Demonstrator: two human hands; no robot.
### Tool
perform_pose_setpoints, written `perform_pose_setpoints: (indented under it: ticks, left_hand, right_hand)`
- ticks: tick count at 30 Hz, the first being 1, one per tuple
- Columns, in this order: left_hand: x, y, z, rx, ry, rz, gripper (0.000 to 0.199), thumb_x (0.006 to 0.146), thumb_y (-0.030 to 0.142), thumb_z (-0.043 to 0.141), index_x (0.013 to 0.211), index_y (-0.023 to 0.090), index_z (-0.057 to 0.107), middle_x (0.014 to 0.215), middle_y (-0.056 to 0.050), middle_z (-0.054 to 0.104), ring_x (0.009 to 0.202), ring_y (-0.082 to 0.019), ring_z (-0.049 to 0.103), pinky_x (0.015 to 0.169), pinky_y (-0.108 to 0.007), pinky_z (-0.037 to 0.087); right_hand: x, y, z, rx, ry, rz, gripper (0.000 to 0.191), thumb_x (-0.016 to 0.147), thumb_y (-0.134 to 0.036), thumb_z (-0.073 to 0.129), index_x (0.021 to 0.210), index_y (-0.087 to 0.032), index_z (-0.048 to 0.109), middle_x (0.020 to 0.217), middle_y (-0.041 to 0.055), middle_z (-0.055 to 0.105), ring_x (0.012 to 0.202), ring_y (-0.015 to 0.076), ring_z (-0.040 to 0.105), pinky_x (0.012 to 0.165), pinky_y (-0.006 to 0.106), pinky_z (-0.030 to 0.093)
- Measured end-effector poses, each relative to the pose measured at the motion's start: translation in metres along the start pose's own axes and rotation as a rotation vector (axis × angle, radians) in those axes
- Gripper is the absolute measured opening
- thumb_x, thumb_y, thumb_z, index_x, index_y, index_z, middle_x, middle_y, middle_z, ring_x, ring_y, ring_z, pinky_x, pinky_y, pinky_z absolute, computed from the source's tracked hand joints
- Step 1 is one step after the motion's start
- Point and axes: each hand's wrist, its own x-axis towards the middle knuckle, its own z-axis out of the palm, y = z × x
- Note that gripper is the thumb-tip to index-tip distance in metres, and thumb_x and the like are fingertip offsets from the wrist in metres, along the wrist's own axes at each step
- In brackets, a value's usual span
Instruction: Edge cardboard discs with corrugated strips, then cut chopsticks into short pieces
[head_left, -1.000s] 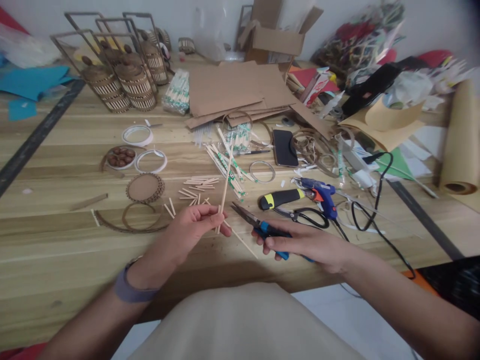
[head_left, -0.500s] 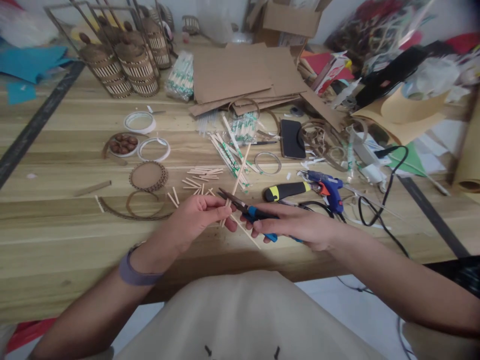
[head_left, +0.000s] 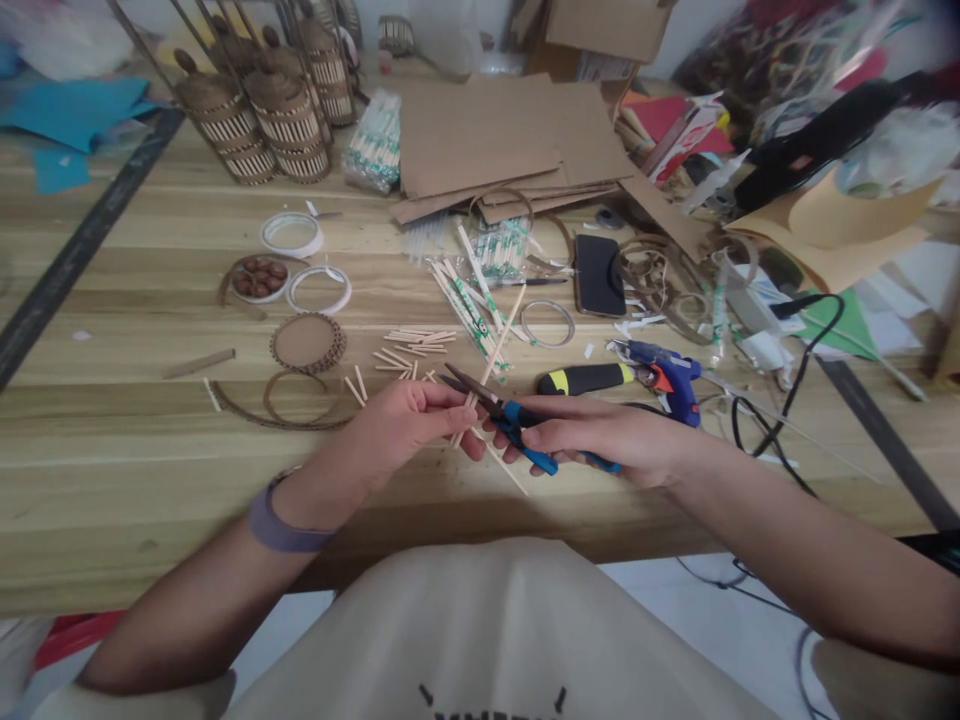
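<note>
My left hand (head_left: 424, 425) pinches thin wooden sticks (head_left: 503, 340) that look like chopsticks; one long stick points away from me, beside a shorter piece. In my right hand (head_left: 600, 435) is a pair of scissors (head_left: 517, 412) with blue-and-black handles. The scissor blades cross the sticks just above my left fingertips. Another stick (head_left: 504, 470) slants down to the right below my hands. Short cut sticks (head_left: 416, 342) lie in a loose pile beyond my left hand. Paper-wrapped chopsticks (head_left: 469, 310) lie past them.
A blue glue gun (head_left: 664, 375) with a black cord and a black-and-yellow utility knife (head_left: 585, 379) lie at right, near a phone (head_left: 600, 275). Cardboard sheets (head_left: 480, 140) and small stick-covered lanterns (head_left: 289, 120) stand behind. A ridged cardboard disc (head_left: 307, 342) and tape rolls (head_left: 291, 235) sit at left.
The view has shifted slightly, so most things sit a little further right. My hands keep nearly the same pose, with the scissors still across the sticks.
</note>
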Motion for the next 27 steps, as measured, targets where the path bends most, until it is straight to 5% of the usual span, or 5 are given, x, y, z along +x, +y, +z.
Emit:
perform_pose_setpoints:
  ticks: [27]
  left_hand:
    - [-0.0019, 0.0074, 0.0092, -0.035, 0.001, 0.003, 0.015, 0.076, 0.035, 0.072, 0.069, 0.023, 0.079, 0.060, -0.003, 0.072, 0.067, -0.022, 0.068, 0.080, -0.037, 0.051]
  right_hand:
    - [0.0018, 0.0043, 0.0001, -0.179, -0.068, -0.104, 0.036, 0.079, -0.037, 0.064, 0.111, -0.020, 0.067, 0.091, 0.0016, 0.060, 0.080, 0.0152, 0.049, 0.065, 0.028, 0.037]
